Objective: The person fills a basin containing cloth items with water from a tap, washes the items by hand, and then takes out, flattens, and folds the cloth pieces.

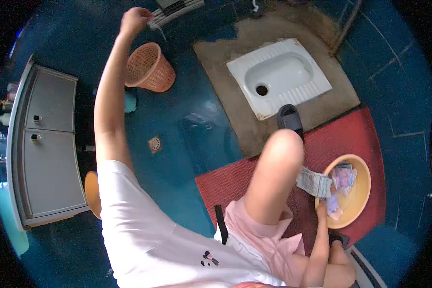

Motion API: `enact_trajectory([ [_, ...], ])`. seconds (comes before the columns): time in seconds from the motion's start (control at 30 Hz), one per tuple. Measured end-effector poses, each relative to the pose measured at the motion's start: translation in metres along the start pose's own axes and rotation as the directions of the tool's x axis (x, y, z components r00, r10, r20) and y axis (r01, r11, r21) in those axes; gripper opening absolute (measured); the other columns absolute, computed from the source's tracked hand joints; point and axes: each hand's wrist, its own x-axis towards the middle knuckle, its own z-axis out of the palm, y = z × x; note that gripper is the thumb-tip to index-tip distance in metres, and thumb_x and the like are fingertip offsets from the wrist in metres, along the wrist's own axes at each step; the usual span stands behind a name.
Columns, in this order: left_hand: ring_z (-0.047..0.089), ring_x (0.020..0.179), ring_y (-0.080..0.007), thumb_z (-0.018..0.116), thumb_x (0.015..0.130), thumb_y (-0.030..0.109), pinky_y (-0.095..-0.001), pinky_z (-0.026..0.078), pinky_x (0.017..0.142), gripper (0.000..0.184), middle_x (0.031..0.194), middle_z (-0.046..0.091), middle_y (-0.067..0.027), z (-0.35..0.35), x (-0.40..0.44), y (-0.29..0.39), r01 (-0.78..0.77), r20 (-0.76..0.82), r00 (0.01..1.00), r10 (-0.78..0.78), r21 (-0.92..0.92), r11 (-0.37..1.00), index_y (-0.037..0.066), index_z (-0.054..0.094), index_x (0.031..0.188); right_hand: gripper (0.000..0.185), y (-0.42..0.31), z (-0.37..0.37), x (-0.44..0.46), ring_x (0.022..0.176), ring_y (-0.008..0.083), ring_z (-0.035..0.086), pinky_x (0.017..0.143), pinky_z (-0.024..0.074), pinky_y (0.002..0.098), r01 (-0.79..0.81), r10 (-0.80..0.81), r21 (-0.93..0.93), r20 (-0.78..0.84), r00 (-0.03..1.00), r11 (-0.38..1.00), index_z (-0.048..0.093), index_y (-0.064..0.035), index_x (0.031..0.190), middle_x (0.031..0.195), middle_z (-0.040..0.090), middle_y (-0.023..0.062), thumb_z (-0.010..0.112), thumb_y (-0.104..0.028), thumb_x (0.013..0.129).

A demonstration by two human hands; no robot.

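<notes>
My left hand (pixel 135 20) reaches far out at the top left, its fingers closed together beside a white slatted rack (pixel 177 10); what they hold, if anything, is too small to name. Low on the right, my right hand (pixel 321 209) is at the near rim of a yellow basin (pixel 360 201). Its fingers are closed, and what they grip is hidden. A light patterned cloth (pixel 314 183) hangs over the basin's rim between my knee and the basin. Several small pink, purple and white pieces of cloth (pixel 343 178) lie inside the basin.
A red mat (pixel 350 129) lies under the basin. Beyond it is a white squat toilet (pixel 283 72). A pink mesh basket (pixel 161 77) stands on the blue floor, near a floor drain (pixel 155 144). A grey cabinet (pixel 53 168) and an orange basin (pixel 92 192) are at the left.
</notes>
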Motion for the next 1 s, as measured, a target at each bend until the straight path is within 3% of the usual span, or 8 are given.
enact_trajectory([
  [0.2,0.052,0.094,-0.0264,0.053,0.071,0.015,-0.0331,0.042,0.079,0.030,0.100,0.056,-0.0110,0.010,0.017,-0.191,0.222,-0.397,0.904,-0.155,0.129,0.967,0.015,0.058,0.100,0.032,-0.084,-0.013,0.029,0.091,0.0319,0.050,0.079,0.0394,0.0341,-0.166,0.162,0.046,0.081,0.983,0.985,0.050,0.0010,0.103,0.100,0.053,0.0210,0.029,-0.015,0.086],
  [0.23,0.048,0.099,-0.0348,0.055,0.070,0.016,-0.0429,0.039,0.082,0.042,0.113,0.047,-0.0153,0.046,0.017,-0.256,-0.060,-0.376,0.906,0.193,0.337,0.940,0.018,0.050,0.112,0.032,-0.091,-0.012,0.033,0.091,0.0319,0.050,0.079,0.0394,0.0341,-0.169,0.166,0.042,0.079,0.983,0.985,0.050,0.0010,0.103,0.100,0.053,0.0210,0.029,-0.015,0.086],
  [0.3,0.028,0.111,-0.0474,0.052,0.070,0.028,-0.0558,0.025,0.088,0.063,0.129,0.022,-0.0240,0.107,-0.028,-0.287,0.235,0.023,0.953,-0.303,0.578,0.782,0.025,0.024,0.127,0.035,-0.102,-0.008,0.040,0.101,0.0353,0.042,0.086,0.0334,0.0365,-0.032,0.034,-0.023,0.129,0.991,0.999,0.042,0.0018,0.111,0.110,0.044,0.0235,0.028,-0.018,0.086],
  [0.37,0.013,0.115,-0.0511,0.040,0.075,0.047,-0.0597,0.015,0.089,0.065,0.130,0.012,-0.0274,0.137,-0.070,-0.294,0.662,0.095,0.660,-0.745,0.397,0.636,0.030,0.009,0.130,0.036,-0.116,-0.012,0.045,0.102,0.0353,0.041,0.087,0.0330,0.0366,-0.107,0.109,-0.019,0.190,0.976,0.994,0.042,0.0020,0.111,0.111,0.044,0.0235,0.028,-0.020,0.086],
  [0.57,0.033,0.114,-0.0384,0.031,0.078,0.054,-0.0441,0.028,0.092,0.070,0.121,0.036,-0.0269,0.168,-0.140,-0.315,0.926,0.226,0.373,-0.900,-0.160,0.343,-0.002,0.037,0.119,0.040,-0.150,-0.044,0.030,0.106,0.0354,0.040,0.090,0.0315,0.0368,-0.179,0.185,-0.049,0.317,0.930,0.983,0.043,0.0025,0.112,0.112,0.044,0.0236,0.028,-0.025,0.086],
  [0.73,0.050,0.094,-0.0353,0.039,0.075,0.052,-0.0417,0.041,0.075,0.054,0.098,0.052,-0.0235,0.171,-0.126,-0.248,0.579,0.321,0.645,-0.694,0.387,0.718,0.005,0.058,0.095,0.049,-0.114,-0.056,0.031,0.095,0.0419,0.044,0.079,0.0361,0.0449,0.111,-0.085,-0.124,0.197,0.977,0.986,0.049,-0.0007,0.104,0.100,0.049,0.0264,0.023,-0.038,0.086],
  [0.87,0.054,0.083,-0.0344,0.046,0.077,0.045,-0.0408,0.042,0.069,0.047,0.092,0.057,-0.0169,0.223,-0.147,-0.220,0.314,0.273,0.891,-0.363,0.205,0.927,0.002,0.056,0.093,0.038,-0.004,-0.086,0.077,0.095,0.0319,0.050,0.080,0.0383,0.0350,-0.278,0.190,0.420,0.240,0.952,0.864,0.051,-0.0035,0.104,0.098,0.055,0.0196,0.041,-0.032,0.082],
  [1.0,0.046,0.104,-0.0319,0.026,0.079,0.058,-0.0373,0.034,0.086,0.067,0.106,0.051,-0.0197,0.211,-0.145,-0.109,0.622,0.418,0.658,-0.626,0.168,0.765,0.005,0.048,0.111,0.024,0.176,-0.081,0.061,0.084,0.0309,0.055,0.073,0.0423,0.0357,-0.282,0.274,0.093,0.095,0.957,0.955,0.057,-0.0019,0.090,0.091,0.057,0.0193,0.050,-0.017,0.073],
])
